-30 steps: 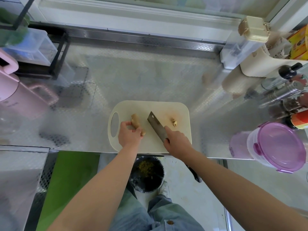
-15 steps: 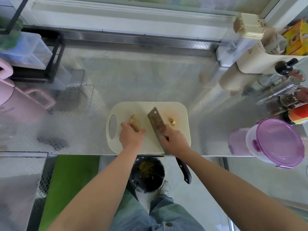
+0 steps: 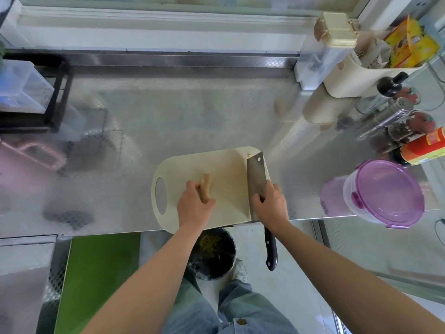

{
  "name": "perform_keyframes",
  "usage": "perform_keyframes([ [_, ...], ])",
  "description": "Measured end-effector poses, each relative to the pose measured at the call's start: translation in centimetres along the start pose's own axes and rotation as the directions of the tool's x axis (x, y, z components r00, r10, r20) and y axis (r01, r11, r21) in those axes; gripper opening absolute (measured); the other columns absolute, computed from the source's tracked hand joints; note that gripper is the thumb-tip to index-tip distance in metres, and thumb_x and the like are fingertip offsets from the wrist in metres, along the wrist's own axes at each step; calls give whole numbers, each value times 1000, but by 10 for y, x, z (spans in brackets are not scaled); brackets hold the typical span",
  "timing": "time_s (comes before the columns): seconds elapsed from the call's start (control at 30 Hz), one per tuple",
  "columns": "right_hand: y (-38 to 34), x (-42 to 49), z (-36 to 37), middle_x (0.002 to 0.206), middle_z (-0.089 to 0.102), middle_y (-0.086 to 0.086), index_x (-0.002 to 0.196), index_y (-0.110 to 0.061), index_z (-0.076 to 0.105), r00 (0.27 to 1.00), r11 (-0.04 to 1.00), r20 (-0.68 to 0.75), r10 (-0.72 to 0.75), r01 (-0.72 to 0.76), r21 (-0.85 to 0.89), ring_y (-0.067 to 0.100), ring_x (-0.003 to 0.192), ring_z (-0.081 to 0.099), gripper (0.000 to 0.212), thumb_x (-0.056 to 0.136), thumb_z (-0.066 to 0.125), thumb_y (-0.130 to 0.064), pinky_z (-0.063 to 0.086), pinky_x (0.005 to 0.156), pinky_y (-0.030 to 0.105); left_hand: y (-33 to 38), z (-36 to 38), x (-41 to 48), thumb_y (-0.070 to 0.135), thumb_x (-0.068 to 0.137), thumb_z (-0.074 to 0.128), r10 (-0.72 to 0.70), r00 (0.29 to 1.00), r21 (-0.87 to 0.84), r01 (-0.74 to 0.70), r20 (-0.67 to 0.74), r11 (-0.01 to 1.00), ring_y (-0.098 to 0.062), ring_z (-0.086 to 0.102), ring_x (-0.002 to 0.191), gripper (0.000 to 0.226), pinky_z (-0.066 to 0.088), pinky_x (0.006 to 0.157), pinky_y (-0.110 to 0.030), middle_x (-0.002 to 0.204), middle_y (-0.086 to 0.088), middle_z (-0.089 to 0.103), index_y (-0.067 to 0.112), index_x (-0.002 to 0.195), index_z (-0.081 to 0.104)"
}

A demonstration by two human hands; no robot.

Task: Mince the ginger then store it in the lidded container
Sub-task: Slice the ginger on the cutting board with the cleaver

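The ginger (image 3: 206,186) is whole, mincing not begun. The left hand (image 3: 195,208) grips it and the right hand (image 3: 271,206) clasps the cleaver (image 3: 256,179). At 3 o'clock the lidded container (image 3: 385,194) stands closed.

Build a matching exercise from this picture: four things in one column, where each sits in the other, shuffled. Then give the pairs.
1. ginger
2. cleaver
3. lidded container
4. bin

A. on the floor, below the counter edge
B. along the board's right edge, under the right hand
C. on the counter, right of the board
D. mid-board, held by the left hand

Pairs: 1-D, 2-B, 3-C, 4-A
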State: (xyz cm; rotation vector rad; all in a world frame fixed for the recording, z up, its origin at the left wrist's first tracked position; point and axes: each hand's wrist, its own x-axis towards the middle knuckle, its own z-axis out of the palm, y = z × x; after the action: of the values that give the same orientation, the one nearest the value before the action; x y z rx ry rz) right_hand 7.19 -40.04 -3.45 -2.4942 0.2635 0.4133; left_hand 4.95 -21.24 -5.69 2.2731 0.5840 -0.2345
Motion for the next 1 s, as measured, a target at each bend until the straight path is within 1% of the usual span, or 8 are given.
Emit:
perform_keyframes([
  [0.1, 4, -2, 0, 133, 41, 7, 86, -8, 42, 999, 1000, -31, -20, 20, -7, 26, 70, 52, 14, 91, 51, -18, 34, 56, 27, 1, -1, 0, 21, 79, 67, -3, 1000, 2, 3, -4, 1000, -23, 52, 74, 39, 34, 61, -30, 88, -2, 58, 13, 109, 43],
  [0.17, 6, -2, 0, 138, 41, 8, 81, -10, 39, 999, 1000, -28, -18, 18, 6, 25, 69, 51, 18, 91, 50, -19, 34, 54, 26, 3, -1, -1, 20, 79, 67, -16, 1000, -8, 16, -6, 1000, -23, 52, 74, 39, 34, 62, -30, 88, -1, 57, 13, 110, 44],
  [0.4, 1, -18, 8, 130, 38, 10, 86, -12, 38, 1000, 999, 25, 7, -6, -43, 30, 71, 54, 14, 93, 46, -21, 41, 59, 33, -5, -10, 5, 21, 81, 66, -22, 999, 51, 23, -23, 998, -20, 52, 77, 34, 36, 67, -29, 93, -1, 58, 14, 107, 44],
  [0.6, -5, -6, 3, 108, 43, 9, 84, -10, 41, 998, 997, -57, 27, -23, 71, 17, 60, 45, 16, 93, 50, -20, 38, 55, 27, 1, -3, 2, 22, 84, 64, -15, 998, -23, 13, -67, 1000, -18, 57, 77, 29, 37, 68, -28, 89, -1, 61, 14, 106, 47],
  [0.73, -16, 13, 2, 95, 45, 6, 88, -9, 43, 998, 995, -4, -60, 60, 79, 21, 71, 48, 17, 95, 49, -22, 37, 54, 29, 17, 13, 7, 20, 85, 62, 9, 999, -61, -12, -39, 998, -21, 59, 76, 28, 41, 68, -31, 86, -4, 61, 14, 108, 47],
  [0.8, -14, 16, 4, 92, 46, 5, 91, -8, 44, 996, 995, 24, -90, 89, 42, 24, 74, 49, 15, 95, 49, -22, 40, 58, 32, 19, 19, 9, 22, 85, 61, -2, 999, -53, 0, -32, 999, -22, 59, 79, 27, 42, 69, -32, 88, -4, 62, 14, 106, 47],
  [0.9, 2, 18, 1, 95, 52, 5, 101, -6, 50, 1000, 998, -4, -25, 26, 54, 24, 79, 51, 17, 95, 49, -21, 40, 64, 31, 18, 23, 8, 28, 87, 60, 3, 1000, -32, -4, -25, 999, -21, 60, 80, 24, 44, 68, -32, 88, -1, 62, 15, 104, 48],
  [1.0, 16, 18, -8, 88, 54, 8, 93, -7, 46, 995, 993, -86, 55, -46, 111, 26, 76, 52, 13, 94, 48, -19, 35, 57, 31, 18, 25, 8, 27, 87, 60, 8, 1000, -27, -8, -9, 1000, -20, 59, 78, 22, 41, 65, -30, 88, 1, 62, 15, 103, 49],
])
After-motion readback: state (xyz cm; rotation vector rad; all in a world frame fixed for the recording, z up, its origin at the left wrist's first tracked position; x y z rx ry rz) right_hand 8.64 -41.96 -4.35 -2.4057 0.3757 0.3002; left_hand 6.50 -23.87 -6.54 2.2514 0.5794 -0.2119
